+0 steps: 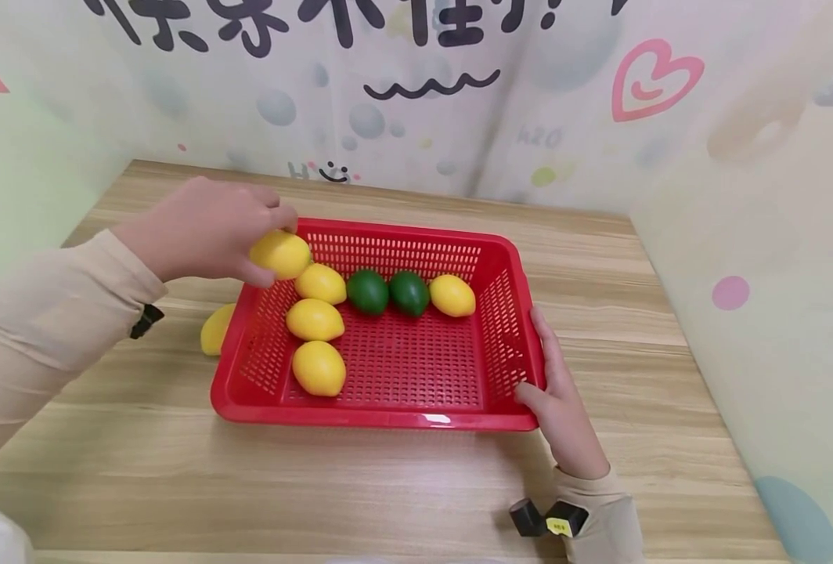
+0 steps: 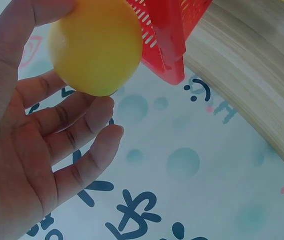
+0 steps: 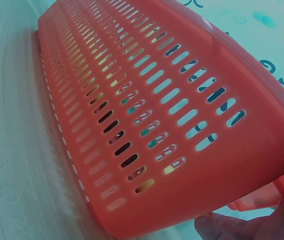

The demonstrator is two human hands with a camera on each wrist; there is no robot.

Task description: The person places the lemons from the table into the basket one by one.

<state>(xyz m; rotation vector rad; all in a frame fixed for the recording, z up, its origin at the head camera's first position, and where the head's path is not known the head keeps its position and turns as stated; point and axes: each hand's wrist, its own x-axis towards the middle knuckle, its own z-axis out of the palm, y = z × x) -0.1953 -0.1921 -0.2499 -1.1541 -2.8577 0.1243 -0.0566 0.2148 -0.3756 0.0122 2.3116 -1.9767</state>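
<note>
My left hand (image 1: 208, 227) pinches a yellow lemon (image 1: 280, 254) between thumb and fingers, over the left rim of a red plastic basket (image 1: 388, 419). In the left wrist view this lemon (image 2: 96, 47) is beside the basket's corner (image 2: 167, 50). My right hand (image 1: 564, 407) grips the basket's right rim, thumb on the inside. Along the basket's left side lie three lemons (image 1: 315, 319). Two dark green, lemon-shaped fruits (image 1: 368, 292) and another lemon (image 1: 452, 295) continue the row along the far side. The right wrist view shows the basket's slotted outer wall (image 3: 152, 105).
Another yellow fruit (image 1: 217, 329) lies on the wooden table (image 1: 388, 486) just outside the basket's left wall, partly hidden by it. A printed wall covering (image 1: 416, 117) rises behind the table, and a wall (image 1: 776, 313) borders it on the right.
</note>
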